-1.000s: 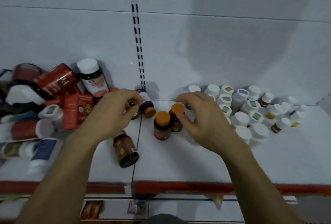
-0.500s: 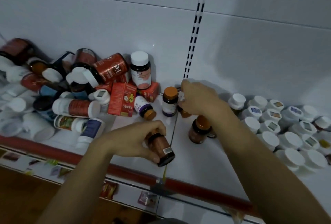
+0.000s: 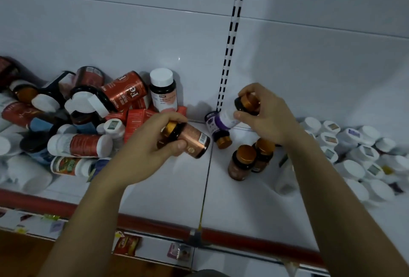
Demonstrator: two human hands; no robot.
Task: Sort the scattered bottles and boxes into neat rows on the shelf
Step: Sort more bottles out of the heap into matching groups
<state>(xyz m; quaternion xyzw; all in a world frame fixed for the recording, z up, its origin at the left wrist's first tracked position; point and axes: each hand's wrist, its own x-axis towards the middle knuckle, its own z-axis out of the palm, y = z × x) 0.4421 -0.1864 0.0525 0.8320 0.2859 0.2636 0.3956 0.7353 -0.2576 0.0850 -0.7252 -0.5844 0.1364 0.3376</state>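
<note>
Both hands have lifted bottles since a moment ago. The left hand has raised the copper-labelled bottle off the shelf. The right hand has picked up the white-labelled bottle, which stood by the slotted upright.

The left fingers curl round the copper bottle, which lies almost level, gold cap towards the palm and base pointing right. The right fingers pinch the other bottle at its gold cap and shoulder, and it tilts down to the left.

Just below it, a purple-labelled bottle lies on its side. Near the right wrist, 2 amber bottles with gold caps stand upright, touching.

To the right, round white-capped bottles stand packed in rows. At the left, a heap of glossy red canisters, red boxes and white tubs lies jumbled.

The shelf is smooth white metal with a red front strip, backed by a plain white panel in dim light.
</note>
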